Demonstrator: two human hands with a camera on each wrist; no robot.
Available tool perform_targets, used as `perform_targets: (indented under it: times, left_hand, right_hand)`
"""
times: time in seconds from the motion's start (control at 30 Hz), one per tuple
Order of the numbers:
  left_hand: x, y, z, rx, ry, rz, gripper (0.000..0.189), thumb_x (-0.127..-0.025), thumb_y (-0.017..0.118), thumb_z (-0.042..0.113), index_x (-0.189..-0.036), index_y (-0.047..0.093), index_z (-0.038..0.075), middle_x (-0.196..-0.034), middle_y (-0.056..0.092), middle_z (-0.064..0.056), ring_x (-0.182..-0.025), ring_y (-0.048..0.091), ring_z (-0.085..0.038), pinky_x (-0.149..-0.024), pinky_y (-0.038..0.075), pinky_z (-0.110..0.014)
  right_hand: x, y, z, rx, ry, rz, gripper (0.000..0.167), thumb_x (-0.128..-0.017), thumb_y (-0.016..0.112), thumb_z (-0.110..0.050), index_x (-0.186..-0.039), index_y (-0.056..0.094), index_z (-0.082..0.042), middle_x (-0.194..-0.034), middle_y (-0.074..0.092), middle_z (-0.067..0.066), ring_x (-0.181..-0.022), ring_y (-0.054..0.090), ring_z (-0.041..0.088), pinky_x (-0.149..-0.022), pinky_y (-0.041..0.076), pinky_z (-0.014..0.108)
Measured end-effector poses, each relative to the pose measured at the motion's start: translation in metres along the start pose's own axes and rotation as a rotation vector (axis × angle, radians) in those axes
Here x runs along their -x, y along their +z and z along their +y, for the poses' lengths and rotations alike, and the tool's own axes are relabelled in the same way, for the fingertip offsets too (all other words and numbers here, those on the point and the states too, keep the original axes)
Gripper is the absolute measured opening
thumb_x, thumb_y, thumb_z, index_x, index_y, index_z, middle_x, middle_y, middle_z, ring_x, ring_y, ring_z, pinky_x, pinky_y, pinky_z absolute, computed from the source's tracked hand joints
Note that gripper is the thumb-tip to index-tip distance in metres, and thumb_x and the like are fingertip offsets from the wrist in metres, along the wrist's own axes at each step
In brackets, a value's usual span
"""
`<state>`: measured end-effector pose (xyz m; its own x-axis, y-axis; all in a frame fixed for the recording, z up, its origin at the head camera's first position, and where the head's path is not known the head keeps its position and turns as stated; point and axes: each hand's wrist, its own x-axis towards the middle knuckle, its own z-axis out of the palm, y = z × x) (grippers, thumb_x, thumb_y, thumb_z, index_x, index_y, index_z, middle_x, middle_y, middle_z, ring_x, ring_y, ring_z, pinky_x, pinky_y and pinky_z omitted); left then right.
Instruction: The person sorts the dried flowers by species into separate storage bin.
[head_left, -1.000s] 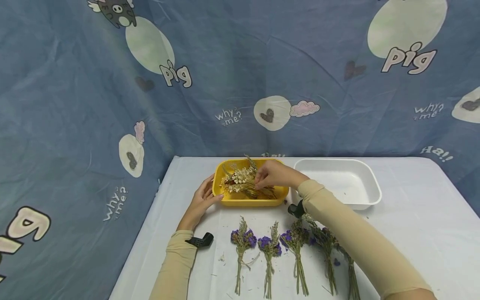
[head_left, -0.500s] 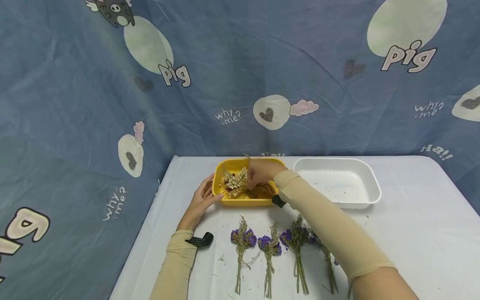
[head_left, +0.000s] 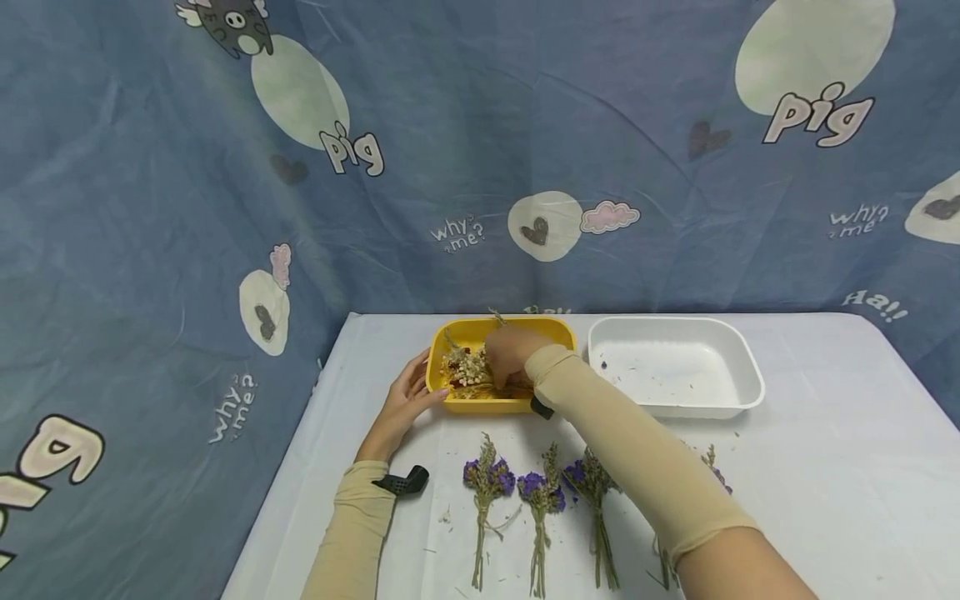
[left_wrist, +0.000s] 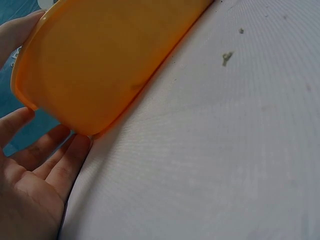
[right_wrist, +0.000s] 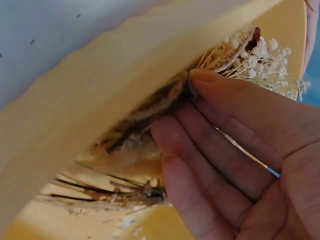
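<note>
My left hand (head_left: 401, 406) rests at the left end of a yellow tray (head_left: 480, 407), thumb along its near rim. In the left wrist view, fairly straight fingers (left_wrist: 62, 165) touch the tray's outer wall. Inside the tray, my right hand (head_left: 513, 354) pinches a bunch of dried flowers by its stems (right_wrist: 170, 97). Small white blossoms (right_wrist: 262, 57) and a dark red bit show past the thumb. Other dark stems (right_wrist: 105, 192) lie on the tray floor below the fingers. The sleeve hides part of the bunch.
A white tray (head_left: 678, 408) with a few crumbs stands to the right. Along the near side lie several purple dried-flower bunches (head_left: 487, 479), some partly under the right forearm (head_left: 622, 442). Plant bits are scattered on the white tabletop (head_left: 825, 467). A blue printed curtain (head_left: 450, 125) hangs behind.
My right hand has moved left and lower into the yellow tray, its forearm now covering more of the purple bunches. The left hand stays at the tray's end.
</note>
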<state>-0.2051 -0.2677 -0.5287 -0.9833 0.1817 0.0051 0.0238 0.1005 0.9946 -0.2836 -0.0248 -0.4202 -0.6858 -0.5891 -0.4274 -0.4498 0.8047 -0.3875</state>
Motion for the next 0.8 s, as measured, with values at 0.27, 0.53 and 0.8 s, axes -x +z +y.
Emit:
perform_targets:
  times: [0.27,0.53,0.8]
  left_hand:
    - [0.001,0.0,0.0,-0.015,0.001,0.005,0.08,-0.095,0.077,0.017,-0.161,0.034,0.033,-0.16,0.043,-0.008,-0.151,0.042,-0.029,-0.122,0.041,-0.041]
    - [0.001,0.002,0.001,-0.02,0.0,0.011,0.081,-0.094,0.077,0.016,-0.161,0.033,0.032,-0.16,0.043,-0.009,-0.151,0.042,-0.029,-0.119,0.043,-0.029]
    - [0.001,0.001,0.001,-0.005,0.019,-0.007,0.081,-0.095,0.076,0.016,-0.161,0.033,0.032,-0.16,0.043,-0.009,-0.151,0.041,-0.029,-0.118,0.044,-0.028]
  right_hand:
    - [0.0,0.002,-0.004,-0.044,-0.026,-0.025,0.011,-0.086,0.081,-0.005,-0.076,0.079,-0.009,-0.07,0.073,0.006,-0.055,0.058,0.014,-0.05,0.047,0.022]
    - [0.013,-0.02,0.006,-0.11,-0.132,0.055,0.009,-0.091,0.072,-0.004,-0.092,0.081,-0.003,-0.076,0.067,0.001,-0.059,0.057,0.015,-0.055,0.045,0.022]
    - [0.042,-0.045,0.032,-0.165,-0.2,0.259,0.034,-0.091,0.081,-0.029,-0.115,0.077,-0.005,-0.111,0.079,0.009,-0.102,0.075,0.024,-0.094,0.061,0.039]
